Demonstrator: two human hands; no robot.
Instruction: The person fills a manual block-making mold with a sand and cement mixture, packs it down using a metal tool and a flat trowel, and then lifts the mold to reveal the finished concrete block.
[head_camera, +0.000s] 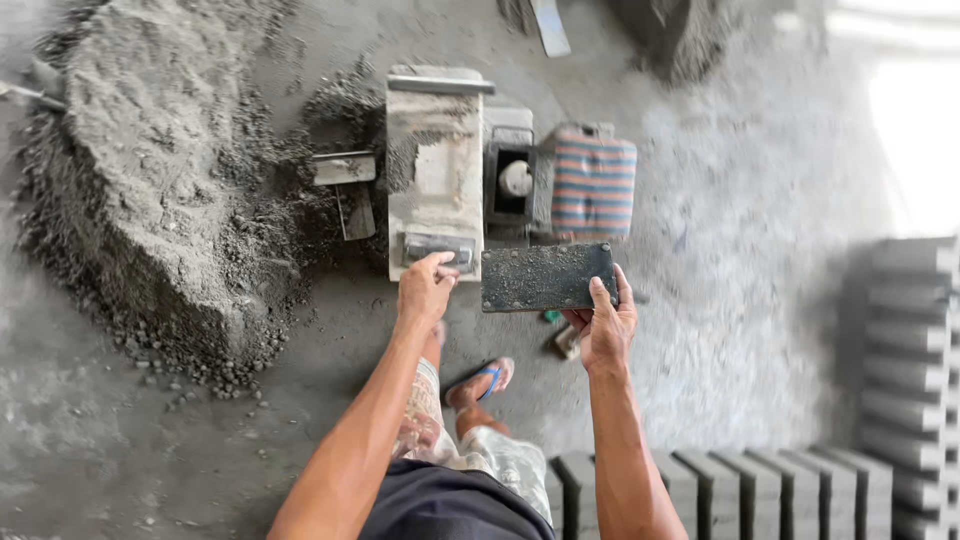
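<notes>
**Head view: one hand on the press, one holding a dark plate**

Head camera looks straight down at a grey, dusty floor. The left hand (425, 288) rests on the near end of a pale block-making press (435, 170), its fingers curled over the metal handle (438, 248) there. The right hand (604, 325) grips a flat, dark rectangular plate (545, 277) by its right edge, thumb on top and fingers beneath, holding it level just right of the press. A striped cushion (593, 183) sits beyond the plate. A heap of dark sand mix (150, 170) lies left of the press. Grey blocks (760, 490) stand in rows at lower right. A foot in a blue sandal (485, 380) shows below.
</notes>
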